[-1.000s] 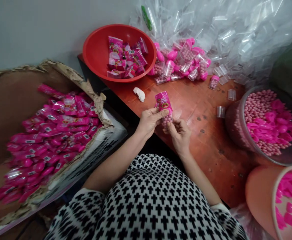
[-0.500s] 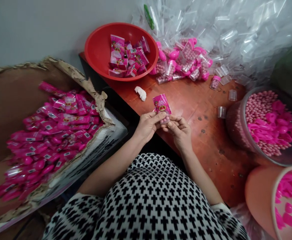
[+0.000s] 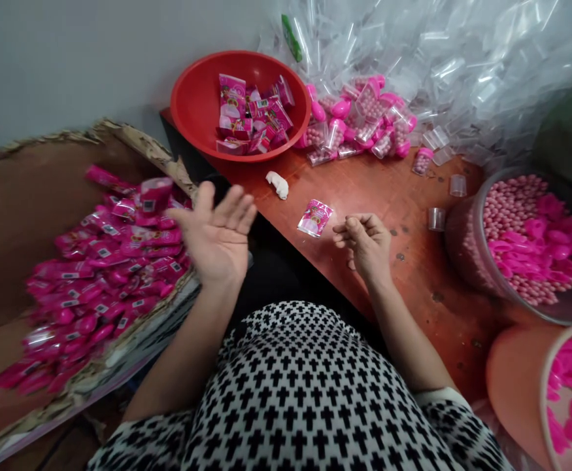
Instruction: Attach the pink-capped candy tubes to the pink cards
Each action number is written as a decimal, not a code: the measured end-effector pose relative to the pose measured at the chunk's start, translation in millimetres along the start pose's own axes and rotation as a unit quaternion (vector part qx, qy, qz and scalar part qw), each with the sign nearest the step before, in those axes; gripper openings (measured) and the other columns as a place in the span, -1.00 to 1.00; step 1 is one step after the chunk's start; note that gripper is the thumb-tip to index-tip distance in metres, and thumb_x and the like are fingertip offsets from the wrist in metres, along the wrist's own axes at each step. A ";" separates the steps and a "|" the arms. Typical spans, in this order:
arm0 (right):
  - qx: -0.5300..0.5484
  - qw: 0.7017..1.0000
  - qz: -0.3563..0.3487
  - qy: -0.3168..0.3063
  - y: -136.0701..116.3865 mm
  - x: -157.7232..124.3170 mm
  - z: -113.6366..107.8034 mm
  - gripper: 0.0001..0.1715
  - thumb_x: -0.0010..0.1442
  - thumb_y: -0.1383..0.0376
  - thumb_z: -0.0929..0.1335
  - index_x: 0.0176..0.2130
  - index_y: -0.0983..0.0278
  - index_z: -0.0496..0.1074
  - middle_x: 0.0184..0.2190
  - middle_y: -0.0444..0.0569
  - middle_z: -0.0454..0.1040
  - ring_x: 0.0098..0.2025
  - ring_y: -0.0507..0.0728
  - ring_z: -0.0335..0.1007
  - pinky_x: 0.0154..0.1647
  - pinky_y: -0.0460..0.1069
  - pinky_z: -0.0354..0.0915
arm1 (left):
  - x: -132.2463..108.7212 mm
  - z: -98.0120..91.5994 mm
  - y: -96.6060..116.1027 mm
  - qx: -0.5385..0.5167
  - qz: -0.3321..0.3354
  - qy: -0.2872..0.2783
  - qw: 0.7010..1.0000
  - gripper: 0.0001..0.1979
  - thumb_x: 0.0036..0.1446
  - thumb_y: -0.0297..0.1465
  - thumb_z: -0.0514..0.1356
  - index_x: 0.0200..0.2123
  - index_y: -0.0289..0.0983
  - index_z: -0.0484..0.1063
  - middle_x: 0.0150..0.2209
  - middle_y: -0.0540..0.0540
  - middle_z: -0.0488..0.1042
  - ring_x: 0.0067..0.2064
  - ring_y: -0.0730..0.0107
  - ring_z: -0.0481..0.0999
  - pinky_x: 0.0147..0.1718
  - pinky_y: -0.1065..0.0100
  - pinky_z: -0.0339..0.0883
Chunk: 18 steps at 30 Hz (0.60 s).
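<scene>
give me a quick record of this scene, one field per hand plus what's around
left hand: open, palm up, empty, above the cardboard box rim
right hand: fingers curled, nothing seen in it, over the table
nearest item: pink packet flat on the table, beside the right hand
box contents: heap of pink packets
red bowl: holds more packets

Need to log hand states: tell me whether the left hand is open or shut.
Open: the left hand shows its palm with fingers spread, holding nothing, by the carton of pink packets.
</scene>
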State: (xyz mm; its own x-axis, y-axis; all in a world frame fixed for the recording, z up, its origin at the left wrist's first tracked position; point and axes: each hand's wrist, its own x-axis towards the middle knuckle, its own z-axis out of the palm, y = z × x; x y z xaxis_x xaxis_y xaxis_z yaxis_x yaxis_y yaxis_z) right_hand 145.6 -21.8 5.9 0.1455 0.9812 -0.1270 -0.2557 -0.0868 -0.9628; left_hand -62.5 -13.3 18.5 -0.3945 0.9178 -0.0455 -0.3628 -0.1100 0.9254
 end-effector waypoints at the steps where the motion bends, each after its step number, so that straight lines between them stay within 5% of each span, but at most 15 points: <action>1: -0.010 1.000 -0.002 0.007 -0.3 1.5 -3.8 -0.68 0.05 0.10 0.47 -0.35 0.25 0.37 -0.52 -0.16 0.55 -0.58 -0.02 0.46 -0.56 -0.13 0.42 | 2.6 1.2 -11.8 0.058 0.022 -0.036 0.997 -0.41 0.16 0.10 0.01 0.04 -0.15 0.43 -0.08 -0.10 0.59 -0.04 0.24 0.58 0.02 0.16 0.42; 2: -0.020 1.000 -0.001 0.008 -0.5 2.5 -6.4 -0.68 0.05 0.10 0.47 -0.36 0.25 0.37 -0.52 -0.17 0.54 -0.58 -0.02 0.45 -0.56 -0.13 0.41 | 4.3 4.8 -25.9 0.150 0.054 -0.090 0.983 -0.44 0.16 0.05 0.08 0.06 -0.18 0.42 -0.01 -0.14 0.55 0.03 0.20 0.54 0.09 0.11 0.36; 4: -0.039 0.999 0.007 0.002 -0.7 2.7 -8.6 -0.67 0.05 0.09 0.47 -0.37 0.26 0.37 -0.52 -0.16 0.53 -0.58 -0.02 0.45 -0.56 -0.11 0.42 | 6.0 16.6 -54.7 0.345 0.132 -0.207 0.906 -0.47 0.11 -0.06 0.21 0.07 -0.22 0.43 0.15 -0.20 0.43 0.21 0.09 0.36 0.23 0.02 0.15; 6: -0.053 0.998 0.018 -0.003 -0.4 1.7 -9.3 -0.66 0.05 0.08 0.47 -0.38 0.26 0.36 -0.52 -0.16 0.53 -0.59 -0.02 0.44 -0.56 -0.11 0.41 | 7.1 29.3 -76.6 0.472 0.179 -0.259 0.823 -0.57 0.16 -0.18 0.21 0.05 -0.24 0.46 0.20 -0.21 0.37 0.30 0.03 0.21 0.30 -0.05 -0.03; 8: -0.065 0.997 0.028 -0.006 1.0 1.4 -10.5 -0.65 0.04 0.06 0.46 -0.39 0.25 0.36 -0.53 -0.17 0.52 -0.60 -0.03 0.42 -0.56 -0.12 0.40 | 8.5 37.3 -88.3 0.531 0.197 -0.269 0.779 -0.66 0.20 -0.27 0.17 0.01 -0.24 0.49 0.19 -0.18 0.39 0.33 0.02 0.17 0.32 -0.07 -0.11; 11: -0.087 0.996 0.035 -0.007 6.6 5.2 -13.2 -0.63 0.03 0.04 0.46 -0.40 0.25 0.35 -0.56 -0.19 0.49 -0.60 -0.03 0.40 -0.56 -0.12 0.36 | 10.6 39.1 -93.1 0.515 0.187 -0.253 0.797 -0.75 0.20 -0.32 0.16 -0.10 -0.21 0.55 0.13 -0.12 0.45 0.31 0.07 0.20 0.33 -0.06 -0.14; 18: -0.076 0.997 0.007 0.013 26.7 26.3 -1.5 -0.58 -0.02 0.10 0.48 -0.22 0.23 0.36 -0.36 -0.18 0.49 -0.33 -0.02 0.43 -0.31 -0.11 0.35 | -0.8 39.9 -85.3 0.298 0.105 -0.195 0.929 -0.81 0.06 -0.41 0.29 -0.21 -0.09 0.58 0.09 -0.06 0.49 0.31 0.19 0.22 0.32 -0.03 -0.19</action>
State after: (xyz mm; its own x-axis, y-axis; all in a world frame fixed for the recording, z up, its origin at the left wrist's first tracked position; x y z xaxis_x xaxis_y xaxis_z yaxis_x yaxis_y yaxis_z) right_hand 144.0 1.4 -23.5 0.1678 0.9750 -0.1459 -0.1108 -0.1284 -0.9855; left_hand 2.5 10.6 -45.4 -0.0266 0.9811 0.1915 0.2649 -0.1777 0.9477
